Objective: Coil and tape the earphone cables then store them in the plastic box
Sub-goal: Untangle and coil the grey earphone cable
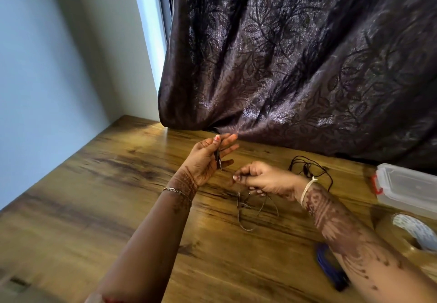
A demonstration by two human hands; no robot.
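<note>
Head view: wooden tabletop (94, 184), curtain (295, 66) behind.
Left hand (205, 158): fingers pinching earphone cable (218, 163) at plug end.
Right hand (262, 179): fingers curled round same cable, loops dangling.

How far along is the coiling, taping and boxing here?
Done: nothing visible; no taped coil, and the box appears lidded. In hand: the left hand holds one cable by its plug, the right hand pinches it further along, loops hanging loose. Left: coil and tape it, then the black cable lying on the table; the tape sits untouched by the box.
</note>
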